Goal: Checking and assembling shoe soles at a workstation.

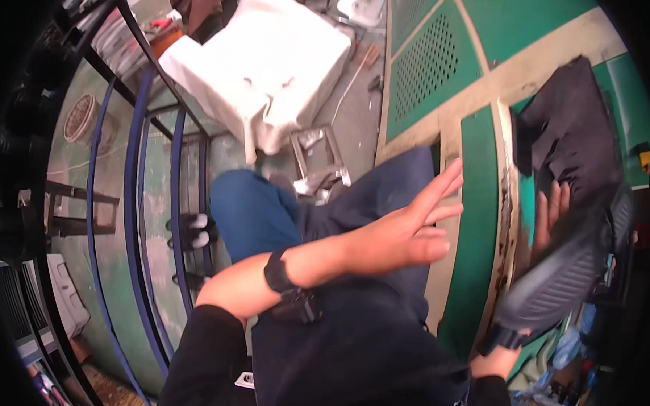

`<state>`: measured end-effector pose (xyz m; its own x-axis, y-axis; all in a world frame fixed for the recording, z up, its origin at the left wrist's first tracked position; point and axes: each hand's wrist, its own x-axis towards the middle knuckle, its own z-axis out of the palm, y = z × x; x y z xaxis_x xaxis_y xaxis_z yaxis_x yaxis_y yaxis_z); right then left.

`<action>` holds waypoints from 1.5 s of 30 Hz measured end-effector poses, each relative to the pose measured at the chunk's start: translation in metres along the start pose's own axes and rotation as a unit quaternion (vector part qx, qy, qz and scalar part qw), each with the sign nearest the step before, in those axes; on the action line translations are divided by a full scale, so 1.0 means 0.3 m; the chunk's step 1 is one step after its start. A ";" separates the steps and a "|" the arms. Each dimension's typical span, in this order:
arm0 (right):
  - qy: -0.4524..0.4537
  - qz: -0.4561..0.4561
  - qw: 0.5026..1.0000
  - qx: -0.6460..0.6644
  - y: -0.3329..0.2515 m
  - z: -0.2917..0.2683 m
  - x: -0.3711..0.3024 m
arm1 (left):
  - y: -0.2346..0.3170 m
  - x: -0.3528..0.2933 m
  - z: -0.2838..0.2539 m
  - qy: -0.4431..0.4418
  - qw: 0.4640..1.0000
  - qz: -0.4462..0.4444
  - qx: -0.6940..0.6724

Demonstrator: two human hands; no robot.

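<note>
Beside the green surface [477, 196], the person's left hand [413, 228] hovers flat, fingers spread, gripping nothing. Right hand [550, 211] lies mostly hidden behind a dark ribbed cover [560, 280]; grip cannot be told. Dark cloth [576, 134] rests just above it.

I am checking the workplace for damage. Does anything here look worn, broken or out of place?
Yes. The edge of the green table, beside the right hand, looks chipped and stained dark. A dark cloth lies crumpled on the table. The left hand is open and holds nothing.
</note>
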<state>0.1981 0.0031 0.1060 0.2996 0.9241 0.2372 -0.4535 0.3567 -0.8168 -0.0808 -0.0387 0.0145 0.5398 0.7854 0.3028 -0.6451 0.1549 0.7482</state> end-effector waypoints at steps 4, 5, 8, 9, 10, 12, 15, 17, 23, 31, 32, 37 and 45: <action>-0.284 0.207 0.927 0.136 0.321 0.025 0.011 | -0.132 -0.103 -0.023 0.017 0.992 -0.081 -0.090; -0.219 0.211 0.952 0.048 0.428 0.001 0.015 | -0.164 -0.159 -0.034 0.054 0.977 -0.095 -0.184; -0.063 0.400 0.914 0.030 0.819 -0.045 -0.011 | -0.256 -0.239 -0.143 0.147 0.875 -0.117 -0.446; -0.033 0.462 0.885 0.038 0.902 -0.063 -0.008 | -0.276 -0.252 -0.170 0.174 0.875 -0.106 -0.438; -0.013 0.490 0.871 0.022 0.980 -0.050 -0.025 | -0.291 -0.274 -0.222 0.202 0.877 -0.095 -0.425; 0.010 0.534 0.845 0.017 1.086 -0.022 -0.031 | -0.312 -0.326 -0.274 0.220 0.872 -0.083 -0.430; -0.043 0.565 0.824 0.010 1.141 0.009 -0.054 | -0.325 -0.402 -0.293 0.290 0.849 -0.069 -0.435; -0.068 0.596 0.800 -0.007 1.116 0.084 -0.086 | -0.315 -0.434 -0.250 0.383 0.834 -0.085 -0.388; -0.316 0.508 0.796 -0.095 1.164 0.112 -0.084 | -0.345 -0.470 -0.219 0.439 0.817 -0.085 -0.364; -0.334 0.466 0.817 -0.065 1.161 0.105 -0.077 | -0.387 -0.468 -0.242 0.389 0.824 -0.067 -0.405; -0.339 0.471 0.813 -0.059 1.169 0.109 -0.070 | -0.395 -0.468 -0.256 0.397 0.822 -0.062 -0.403; -0.363 0.392 0.840 -0.092 1.149 0.126 -0.110 | -0.408 -0.502 -0.250 0.325 0.844 -0.032 -0.426; -0.436 0.194 0.855 -0.201 0.973 0.207 -0.124 | -0.383 -0.491 -0.219 0.353 0.842 -0.042 -0.406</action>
<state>0.0024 0.0816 -0.1087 -0.6283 0.7751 0.0673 0.0002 0.0867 -0.9962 -0.1216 -0.1328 -0.1550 0.3305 0.8675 -0.3719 -0.9326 0.3607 0.0124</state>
